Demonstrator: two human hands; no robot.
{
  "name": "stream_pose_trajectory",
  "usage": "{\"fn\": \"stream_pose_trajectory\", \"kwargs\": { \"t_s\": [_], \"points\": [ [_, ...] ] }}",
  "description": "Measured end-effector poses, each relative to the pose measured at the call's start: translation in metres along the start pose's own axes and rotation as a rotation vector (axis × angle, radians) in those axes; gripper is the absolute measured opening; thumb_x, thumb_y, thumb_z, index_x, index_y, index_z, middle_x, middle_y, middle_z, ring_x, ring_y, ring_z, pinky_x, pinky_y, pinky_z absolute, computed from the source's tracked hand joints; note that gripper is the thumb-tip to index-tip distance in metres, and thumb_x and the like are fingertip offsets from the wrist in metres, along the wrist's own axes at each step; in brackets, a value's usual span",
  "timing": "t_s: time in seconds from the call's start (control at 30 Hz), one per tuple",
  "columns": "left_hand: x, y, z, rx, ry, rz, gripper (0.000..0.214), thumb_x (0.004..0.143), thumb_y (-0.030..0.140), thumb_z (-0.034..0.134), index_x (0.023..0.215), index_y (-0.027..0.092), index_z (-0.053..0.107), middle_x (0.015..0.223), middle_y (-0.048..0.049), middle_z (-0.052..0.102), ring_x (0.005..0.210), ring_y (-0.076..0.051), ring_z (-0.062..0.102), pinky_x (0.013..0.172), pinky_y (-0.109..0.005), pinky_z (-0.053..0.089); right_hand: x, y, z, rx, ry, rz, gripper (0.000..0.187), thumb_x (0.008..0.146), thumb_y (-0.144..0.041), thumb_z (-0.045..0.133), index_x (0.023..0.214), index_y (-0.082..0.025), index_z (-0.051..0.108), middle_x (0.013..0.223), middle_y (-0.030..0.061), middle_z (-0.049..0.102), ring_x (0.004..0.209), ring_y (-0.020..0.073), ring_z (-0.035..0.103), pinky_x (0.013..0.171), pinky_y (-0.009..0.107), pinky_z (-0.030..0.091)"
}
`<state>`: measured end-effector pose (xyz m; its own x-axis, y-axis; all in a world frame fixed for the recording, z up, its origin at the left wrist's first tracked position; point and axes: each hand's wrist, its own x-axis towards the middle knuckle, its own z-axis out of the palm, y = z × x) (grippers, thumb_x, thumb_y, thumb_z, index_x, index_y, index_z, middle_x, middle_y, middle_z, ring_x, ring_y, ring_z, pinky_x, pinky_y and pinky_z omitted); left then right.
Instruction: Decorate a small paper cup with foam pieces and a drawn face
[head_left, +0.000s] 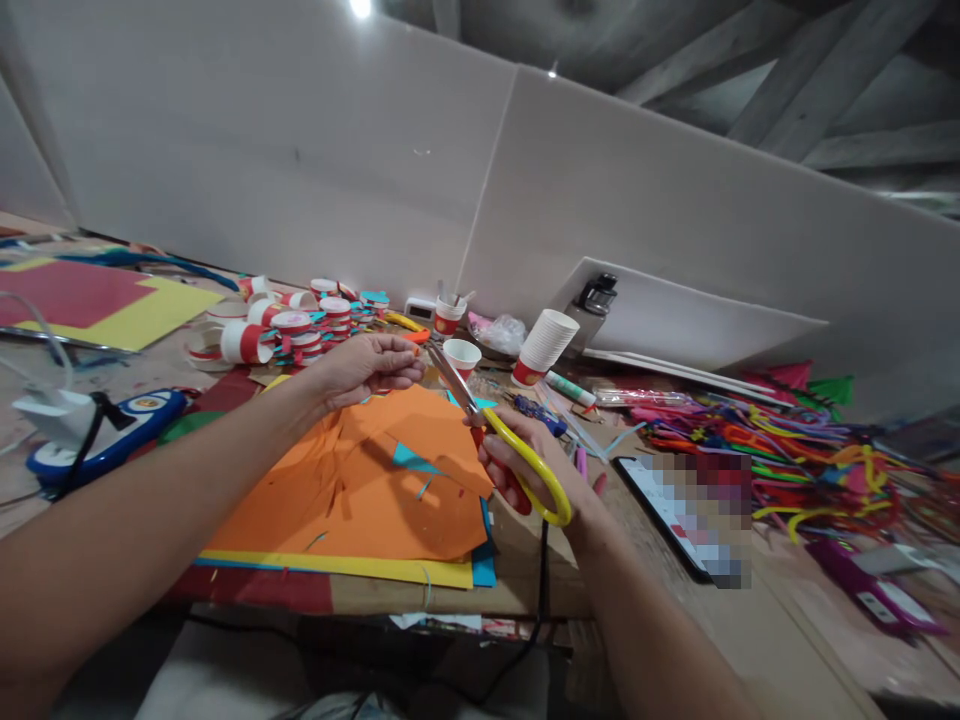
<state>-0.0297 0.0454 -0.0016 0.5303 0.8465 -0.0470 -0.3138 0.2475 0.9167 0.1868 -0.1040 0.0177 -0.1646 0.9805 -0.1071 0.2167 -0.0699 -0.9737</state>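
Note:
My right hand (pixel 544 450) grips a pair of scissors (pixel 517 437) with yellow and red handles; its metal blades point up and left. Close to the blade tips, my left hand (pixel 379 368) is closed in a pinch. A tiny orange bit shows at its fingertips, too small to make out. Below both hands lie orange paper sheets (pixel 405 520) on top of yellow and blue ones. A small blue paper scrap (pixel 414 459) rests on the orange sheet. Just behind the scissors stands a white and red paper cup (pixel 461 355).
Paper-cup crafts (pixel 296 335) crowd the back left. A cup stack (pixel 546 345) and a dark bottle (pixel 592 315) stand behind. Colourful pipe cleaners (pixel 750 450) and a phone (pixel 667 520) lie to the right. A blue and white power strip (pixel 112 435) sits left.

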Motion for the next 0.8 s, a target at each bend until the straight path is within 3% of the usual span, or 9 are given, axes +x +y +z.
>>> {"fn": "stream_pose_trajectory", "kwargs": {
  "t_s": [0.17,0.6,0.8],
  "points": [
    [0.0018,-0.0001,-0.0057,0.002,-0.033,-0.019,0.006,0.077,0.009,0.069,0.082,0.009,0.065,0.075,-0.0094,0.071,0.060,-0.011,0.066,0.052,-0.015,0.054,-0.0030,-0.0042,-0.0011,0.012,-0.069,0.038,0.051,0.076,-0.054,0.064,0.111,-0.018,0.055,0.060,-0.0075,0.050,0.033,0.0034,0.041,0.027,0.014,0.031],
    [-0.0002,-0.0017,-0.0036,0.099,-0.082,0.029,0.010,0.074,0.012,0.073,0.081,0.010,0.066,0.069,-0.0082,0.070,0.057,-0.011,0.065,0.053,-0.017,0.053,-0.0071,-0.0106,0.0031,0.065,-0.075,0.053,0.043,0.076,-0.050,0.065,0.102,-0.017,0.056,0.057,-0.0074,0.050,0.035,0.0035,0.041,0.030,0.014,0.030],
    [-0.0002,-0.0020,-0.0040,0.096,-0.098,0.059,0.012,0.073,0.014,0.074,0.081,0.010,0.066,0.070,-0.0080,0.070,0.058,-0.011,0.065,0.054,-0.018,0.052,-0.0073,-0.0089,0.0018,0.065,-0.085,0.050,0.047,0.077,-0.051,0.064,0.108,-0.017,0.055,0.058,-0.0073,0.050,0.035,0.0036,0.042,0.030,0.013,0.031]
  ]
}}
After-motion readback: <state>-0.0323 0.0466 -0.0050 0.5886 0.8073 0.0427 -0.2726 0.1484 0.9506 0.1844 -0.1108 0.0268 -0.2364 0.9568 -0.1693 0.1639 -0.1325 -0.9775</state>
